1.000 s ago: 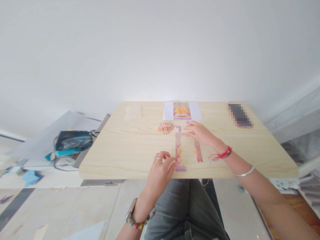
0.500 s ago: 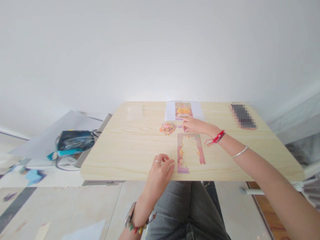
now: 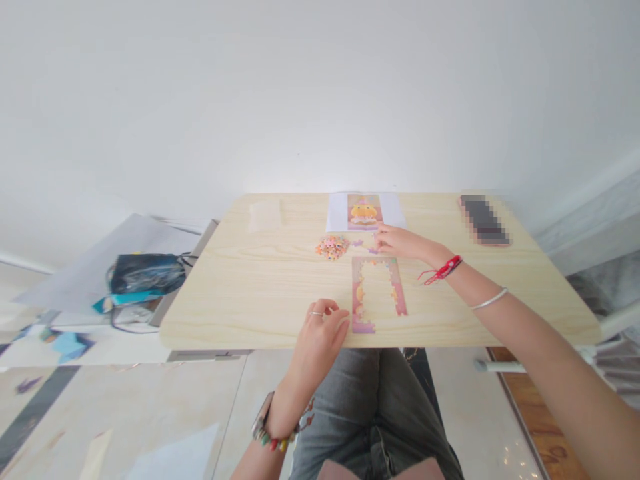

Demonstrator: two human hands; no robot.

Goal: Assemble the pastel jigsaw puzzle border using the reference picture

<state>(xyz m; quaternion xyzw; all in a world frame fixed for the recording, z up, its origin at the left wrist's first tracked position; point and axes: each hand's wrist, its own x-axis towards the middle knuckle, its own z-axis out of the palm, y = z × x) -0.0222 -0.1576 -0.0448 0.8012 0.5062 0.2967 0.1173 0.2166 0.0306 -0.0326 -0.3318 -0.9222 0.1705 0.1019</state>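
Observation:
A partly joined jigsaw puzzle (image 3: 357, 287) lies near the front edge of the table, its pink and purple border running along the left, top and right around a bare middle. My left hand (image 3: 320, 337) rests by its lower left side, thumb and forefinger drawn together; anything between them is too small to make out. Above the puzzle my right hand (image 3: 400, 241) reaches down, its closed fingertips at a small purple puzzle piece partly hidden by them. Just left of it lies another loose piece (image 3: 357, 243), and farther left a heap of puzzle pieces (image 3: 333, 247).
A reference picture (image 3: 365, 213) on white paper lies at the back of the table (image 3: 225, 293). A clear plastic sheet (image 3: 265, 215) is at the back left, a blurred-out phone (image 3: 484, 220) at the back right. A dark bag (image 3: 145, 277) stands left of the table.
My right hand has shifted slightly right across the loose pieces, uncovering more of them. My left hand stays by the puzzle. The whole view has moved a little.

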